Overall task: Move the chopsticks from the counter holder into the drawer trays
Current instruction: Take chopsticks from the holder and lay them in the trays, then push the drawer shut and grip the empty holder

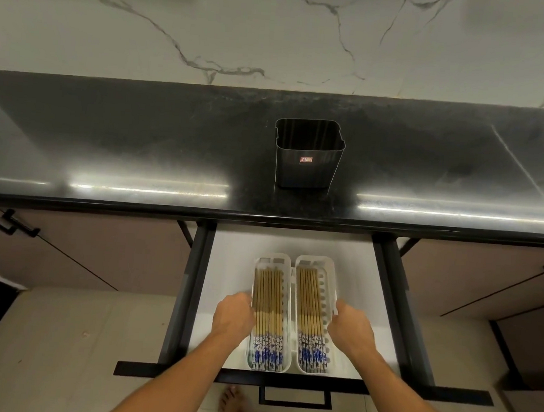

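A dark metal holder [308, 163] stands on the black counter [139, 151], and no chopsticks show inside it. Below, the drawer [227, 267] is pulled out. Two white trays lie side by side in it. The left tray [275, 259] and the right tray [316, 262] each hold several wooden chopsticks [268, 302] with blue-and-white ends toward me. My left hand [234, 315] rests against the left tray's outer edge. My right hand [350, 327] grips the right tray's outer edge.
The drawer's black front and handle [296, 397] are near me. Closed cabinet doors with black handles [8, 223] flank the drawer. A marbled wall [276, 29] rises behind the counter. A bare foot [231, 399] stands on the tiled floor.
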